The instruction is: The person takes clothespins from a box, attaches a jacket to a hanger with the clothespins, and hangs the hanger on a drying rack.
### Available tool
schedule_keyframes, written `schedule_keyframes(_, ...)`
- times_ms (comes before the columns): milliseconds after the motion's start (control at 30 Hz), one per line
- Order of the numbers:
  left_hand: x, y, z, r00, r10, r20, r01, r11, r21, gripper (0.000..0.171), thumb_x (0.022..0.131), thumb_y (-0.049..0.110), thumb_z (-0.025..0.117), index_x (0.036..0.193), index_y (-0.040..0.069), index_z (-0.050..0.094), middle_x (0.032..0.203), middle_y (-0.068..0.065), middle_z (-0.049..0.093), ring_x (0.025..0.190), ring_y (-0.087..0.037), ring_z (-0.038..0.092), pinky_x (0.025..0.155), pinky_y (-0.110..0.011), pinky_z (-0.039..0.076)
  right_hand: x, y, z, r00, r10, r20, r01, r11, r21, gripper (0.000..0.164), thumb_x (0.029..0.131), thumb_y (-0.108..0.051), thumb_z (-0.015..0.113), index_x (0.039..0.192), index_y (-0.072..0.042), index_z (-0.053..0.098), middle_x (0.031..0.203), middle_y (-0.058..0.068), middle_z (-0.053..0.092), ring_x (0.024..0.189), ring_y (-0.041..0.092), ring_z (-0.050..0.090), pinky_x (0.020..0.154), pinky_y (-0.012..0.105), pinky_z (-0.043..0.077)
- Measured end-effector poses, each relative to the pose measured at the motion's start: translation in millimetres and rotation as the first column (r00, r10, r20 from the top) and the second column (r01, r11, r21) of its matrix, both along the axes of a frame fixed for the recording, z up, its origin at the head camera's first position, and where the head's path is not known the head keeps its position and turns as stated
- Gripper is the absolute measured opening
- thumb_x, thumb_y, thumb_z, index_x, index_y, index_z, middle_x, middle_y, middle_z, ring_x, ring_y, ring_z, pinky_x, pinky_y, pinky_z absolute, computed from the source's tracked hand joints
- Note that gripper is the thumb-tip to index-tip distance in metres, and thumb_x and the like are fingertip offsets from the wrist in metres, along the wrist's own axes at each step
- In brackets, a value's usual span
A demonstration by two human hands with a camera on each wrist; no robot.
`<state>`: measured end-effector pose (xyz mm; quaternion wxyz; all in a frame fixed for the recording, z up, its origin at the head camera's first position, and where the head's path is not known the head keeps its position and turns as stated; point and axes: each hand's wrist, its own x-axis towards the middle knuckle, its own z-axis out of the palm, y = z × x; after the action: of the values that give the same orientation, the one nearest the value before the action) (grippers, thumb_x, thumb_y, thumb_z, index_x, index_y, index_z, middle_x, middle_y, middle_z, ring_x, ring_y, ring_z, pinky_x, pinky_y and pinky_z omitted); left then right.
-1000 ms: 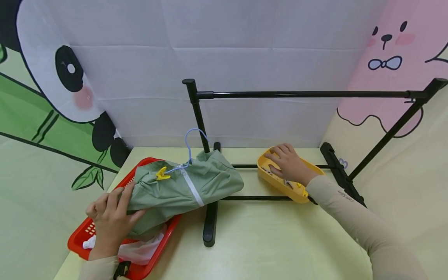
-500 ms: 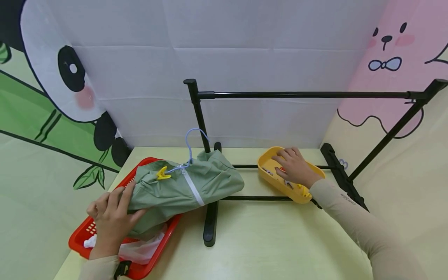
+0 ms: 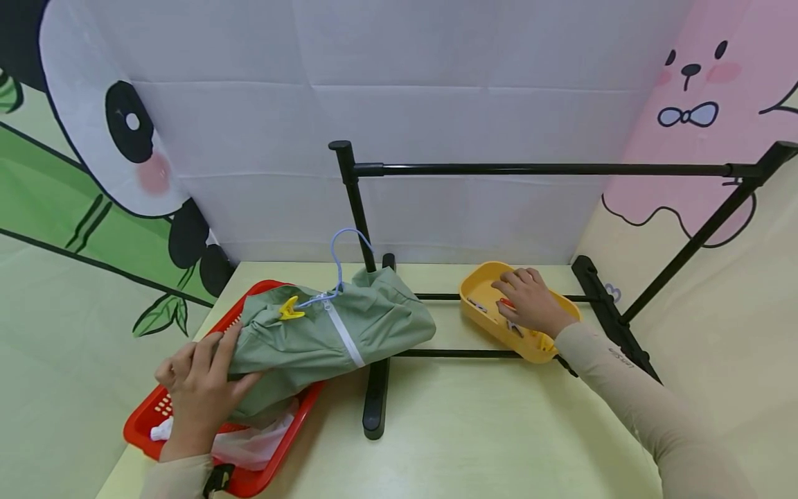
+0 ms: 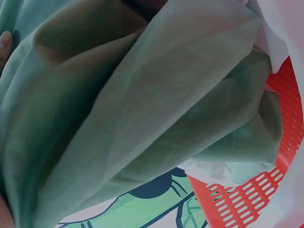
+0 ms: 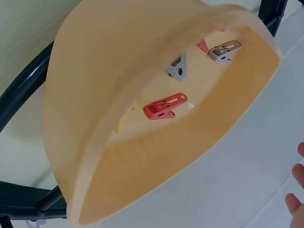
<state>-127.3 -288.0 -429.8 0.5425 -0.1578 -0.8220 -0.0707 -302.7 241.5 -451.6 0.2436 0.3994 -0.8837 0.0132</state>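
Observation:
My left hand grips the left end of a green jacket, thumb low at its edge and fingers over the cloth. In the left wrist view its folds fill most of the frame. A blue hanger sticks out of the collar by the white zip, and a yellow clip sits on the hanger's left side. My right hand hovers over a yellow bin, fingers loosely bent with nothing visible in them. Inside lie a red clip, a grey clip and other clips.
Under the jacket is a red basket holding pale cloth. A black rack stands at the back, its lower bars running low past the bin. Printed cloth hangs behind the table.
My right hand has shifted a little right and toward me over the bin, uncovering more of its inside. The left hand and the jacket stay put.

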Motion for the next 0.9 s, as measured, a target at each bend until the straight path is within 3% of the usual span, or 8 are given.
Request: schedule_keyframes(900,3.0,0,1.0,1.0,0.011,0.022,-0.011,1.0,-0.008,0.068,0.097,0.063,0.042,0.127,0.005,0.061,0.104,-0.025,0.055,0.091,-0.043,0.039,0.071,-0.056,0.013,1.4,14,-28.4,0.991,-0.095,0.098,0.095,0.995,0.002,0.04,0.086,-0.021,0.074,0.119,-0.002,0.062,0.111,0.016,0.056,0.102,0.038,0.05,0.089,0.055,0.037)
